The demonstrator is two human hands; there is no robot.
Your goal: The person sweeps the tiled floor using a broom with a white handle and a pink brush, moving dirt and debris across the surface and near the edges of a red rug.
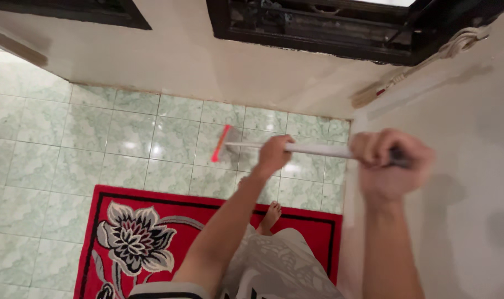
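While both fists close around a long white pole, the left hand grips mid-shaft and the blurred right hand holds the near end. Its red squeegee head hovers over pale green floor tiles, beyond a red floral rug and below a cream wall.

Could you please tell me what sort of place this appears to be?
Probably a room in a home: pale green marbled floor tiles, a red floral rug underfoot, and a dark-framed window in a cream wall.
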